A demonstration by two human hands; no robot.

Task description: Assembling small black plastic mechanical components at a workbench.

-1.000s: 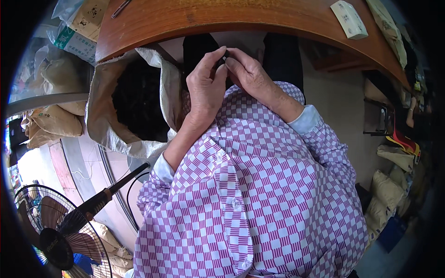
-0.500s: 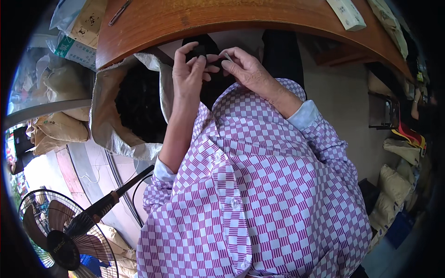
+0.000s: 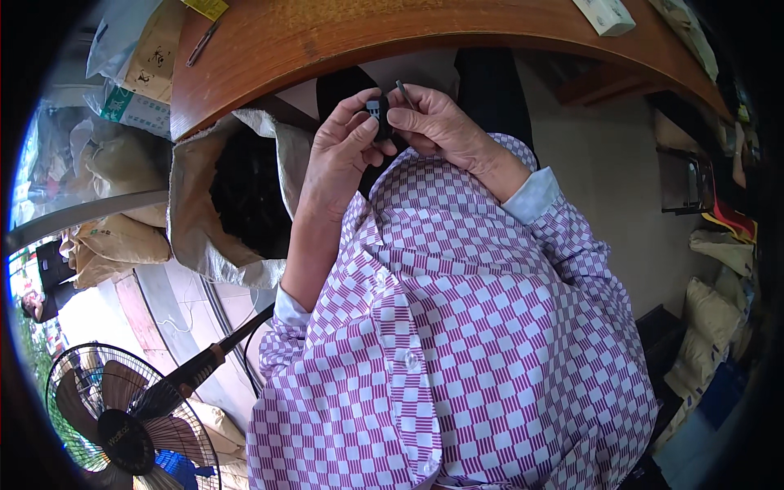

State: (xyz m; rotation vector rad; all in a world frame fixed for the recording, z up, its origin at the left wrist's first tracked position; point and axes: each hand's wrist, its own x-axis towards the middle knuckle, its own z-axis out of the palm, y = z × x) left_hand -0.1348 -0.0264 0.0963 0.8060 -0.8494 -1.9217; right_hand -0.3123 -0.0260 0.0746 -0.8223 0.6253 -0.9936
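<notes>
My left hand [image 3: 341, 140] pinches a small black part [image 3: 382, 121] with a pale grey-blue ribbed face between thumb and fingers. Close against it, my right hand [image 3: 433, 122] grips a thin dark metal strip or rod [image 3: 403, 91], whose tip sticks up past the fingers; its exact kind is too small to make out. Both hands meet over my lap, just in front of the table edge. Left of my left forearm stands an open woven sack [image 3: 186, 200] holding dark pieces [image 3: 251, 192].
The curved wooden table [image 3: 359, 33] spans the far side. A slim pen-like tool [image 3: 202, 45] and a white box [image 3: 606, 15] lie on it. At lower left stands a fan [image 3: 126, 437]. Stuffed sacks [image 3: 710, 314] line the right side.
My hands have come together. The black part in my left hand now shows its pale face, and the thin strip in my right hand points upward. The view has shifted slightly.
</notes>
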